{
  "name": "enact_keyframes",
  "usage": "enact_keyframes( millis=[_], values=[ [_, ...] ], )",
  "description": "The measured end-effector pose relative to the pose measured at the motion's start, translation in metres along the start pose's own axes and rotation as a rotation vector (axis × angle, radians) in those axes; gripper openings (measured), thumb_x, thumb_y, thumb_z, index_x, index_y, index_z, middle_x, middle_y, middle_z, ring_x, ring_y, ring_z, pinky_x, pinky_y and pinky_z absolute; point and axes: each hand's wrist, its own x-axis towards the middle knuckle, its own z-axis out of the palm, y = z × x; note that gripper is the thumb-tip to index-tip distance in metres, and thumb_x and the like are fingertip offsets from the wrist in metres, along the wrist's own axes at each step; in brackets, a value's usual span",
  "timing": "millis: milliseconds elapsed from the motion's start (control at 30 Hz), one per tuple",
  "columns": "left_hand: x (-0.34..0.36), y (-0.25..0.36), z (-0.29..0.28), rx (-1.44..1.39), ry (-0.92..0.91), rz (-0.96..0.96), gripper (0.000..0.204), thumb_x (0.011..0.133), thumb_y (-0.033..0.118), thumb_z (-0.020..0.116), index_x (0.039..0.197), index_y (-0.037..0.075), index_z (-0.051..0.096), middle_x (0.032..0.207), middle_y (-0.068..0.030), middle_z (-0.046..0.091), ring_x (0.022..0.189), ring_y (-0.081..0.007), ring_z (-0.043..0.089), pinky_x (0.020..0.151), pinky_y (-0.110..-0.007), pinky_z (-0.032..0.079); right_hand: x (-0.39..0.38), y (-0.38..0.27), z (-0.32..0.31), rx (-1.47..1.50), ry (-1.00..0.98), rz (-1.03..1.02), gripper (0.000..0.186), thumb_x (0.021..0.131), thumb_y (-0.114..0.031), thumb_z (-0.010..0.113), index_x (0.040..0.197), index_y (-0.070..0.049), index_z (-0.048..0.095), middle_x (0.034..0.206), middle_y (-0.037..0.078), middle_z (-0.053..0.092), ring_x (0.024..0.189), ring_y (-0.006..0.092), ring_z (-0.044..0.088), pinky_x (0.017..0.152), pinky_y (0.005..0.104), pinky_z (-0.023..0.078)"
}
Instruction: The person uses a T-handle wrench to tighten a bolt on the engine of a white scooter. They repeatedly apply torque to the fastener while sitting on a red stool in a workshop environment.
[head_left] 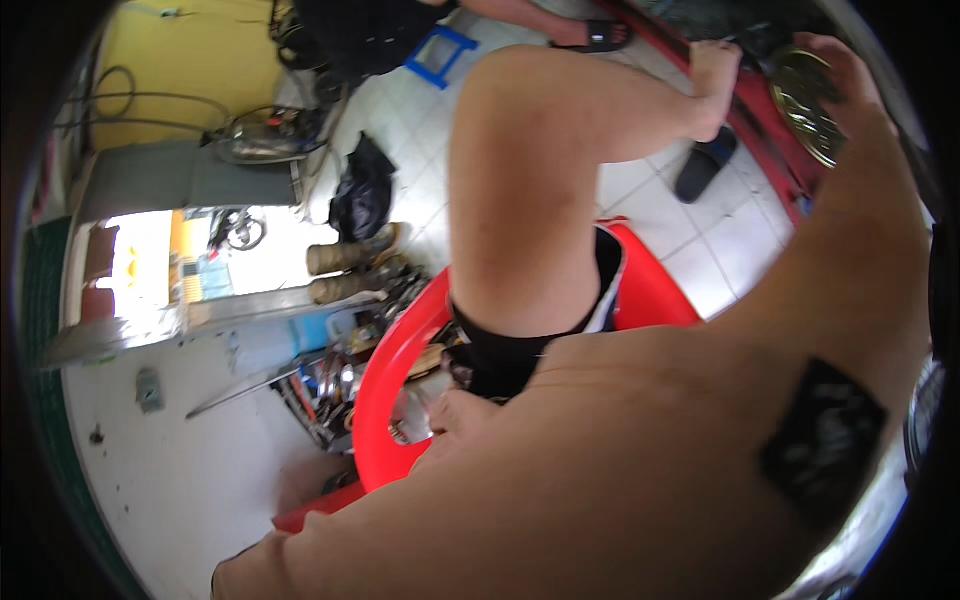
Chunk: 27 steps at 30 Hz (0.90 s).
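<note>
My right arm reaches across to the upper right. There my right hand point(855, 85) curves its fingers around the edge of a round, shiny gold-green metal piece point(803, 108); its exact kind cannot be made out. Just left of it a bare foot point(712, 85) rests on a red metal frame point(765, 125). My left hand point(462, 412) appears only as a small patch of skin beside black shorts point(500, 368), its fingers mostly hidden. A bent bare leg point(525, 190) fills the middle of the view, above the red plastic chair point(375, 410).
A black sandal point(706, 165) lies on the tiled floor. Near the left are a black bag point(362, 188), brown boots point(340, 258) and a heap of tools point(318, 395). Another person's sandalled foot point(605, 37) and a blue stool point(440, 57) are at the top.
</note>
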Motion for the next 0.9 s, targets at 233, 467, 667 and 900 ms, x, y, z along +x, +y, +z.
enact_keyframes(
  millis=[233, 467, 667, 900],
  values=[
    [-0.081, 0.021, -0.063, 0.128, 0.060, 0.220, 0.071, 0.079, 0.026, 0.066, 0.138, 0.002, 0.036, 0.125, -0.0204, 0.051, 0.109, -0.0323, 0.057, 0.092, -0.042, 0.047, -0.095, 0.074, 0.071, 0.217, -0.111, 0.137, 0.031, 0.096, -0.023, 0.035, 0.070, -0.009, 0.047, 0.052, -0.001, 0.033, 0.046, 0.0126, 0.028, 0.051, 0.0293, 0.026],
    [-0.119, -0.014, -0.034, -0.424, 0.093, 0.473, 0.068, 0.085, 0.022, 0.060, 0.146, 0.019, 0.031, 0.115, -0.0193, 0.053, 0.103, -0.0327, 0.059, 0.088, -0.045, 0.049, -0.112, 0.115, 0.126, 0.323, -0.377, 0.505, 0.040, 0.101, -0.031, 0.030, 0.070, -0.010, 0.045, 0.061, 0.000, 0.032, 0.052, 0.0153, 0.030, 0.053, 0.0297, 0.031],
    [-0.098, -0.029, -0.041, -0.618, -0.077, 0.679, 0.046, 0.091, 0.019, 0.055, 0.136, 0.015, 0.045, 0.091, -0.0139, 0.062, 0.088, -0.0281, 0.063, 0.080, -0.041, 0.051, -0.090, 0.147, 0.159, 0.214, -0.825, 0.587, 0.035, 0.101, -0.034, 0.032, 0.078, -0.011, 0.044, 0.063, 0.001, 0.031, 0.054, 0.0157, 0.030, 0.053, 0.0294, 0.030],
    [0.018, -0.174, 0.085, -0.194, 0.851, -0.105, 0.033, 0.088, 0.018, 0.053, 0.121, 0.014, 0.052, 0.092, -0.0098, 0.063, 0.089, -0.0255, 0.063, 0.080, -0.040, 0.048, -0.080, 0.163, 0.185, -0.206, -0.709, 0.326, 0.033, 0.102, -0.030, 0.034, 0.102, -0.004, 0.054, 0.085, 0.008, 0.057, 0.074, 0.0218, 0.055, 0.069, 0.0352, 0.046]
  ],
)
